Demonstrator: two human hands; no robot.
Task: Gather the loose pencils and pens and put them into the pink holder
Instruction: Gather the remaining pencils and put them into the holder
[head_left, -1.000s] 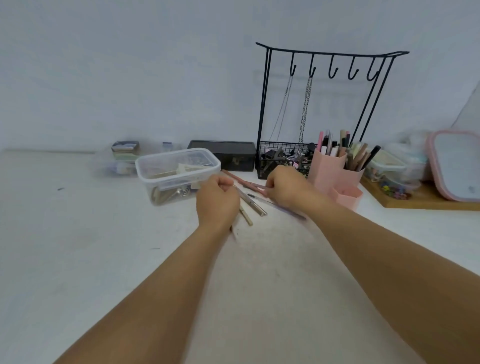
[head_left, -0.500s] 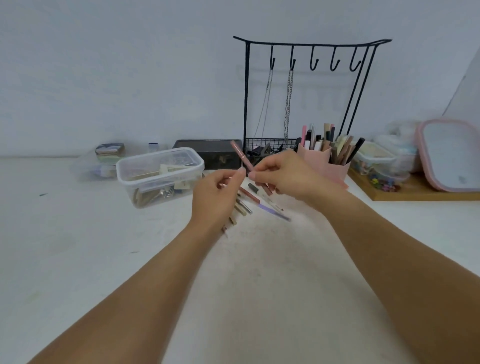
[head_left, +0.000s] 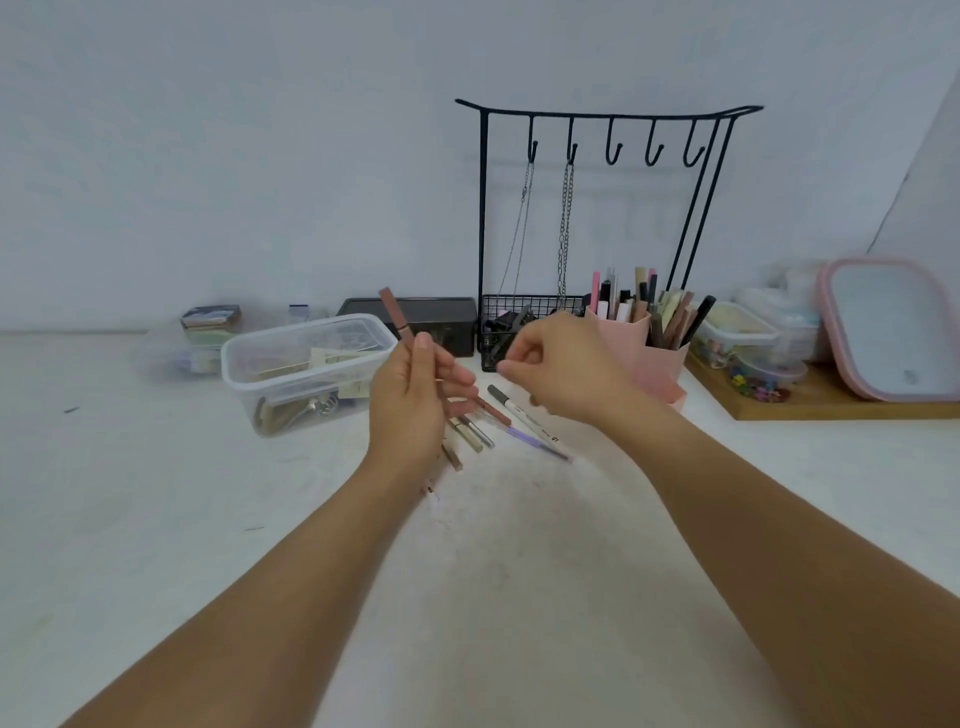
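Your left hand (head_left: 410, 410) pinches a brown slim pencil (head_left: 396, 315) upright at frame centre; your right hand (head_left: 561, 374) hangs curled and holds nothing. Loose pens (head_left: 511, 423) lie on the white surface (head_left: 519, 571) below. The crowded pink plastic holder (head_left: 631, 345), centre right, may reject or tip on insertion; the light pinch could slip.

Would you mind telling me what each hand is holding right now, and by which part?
The left hand grips a brown pencil around its middle, upper end sticking up. The right hand is curled and holds nothing.
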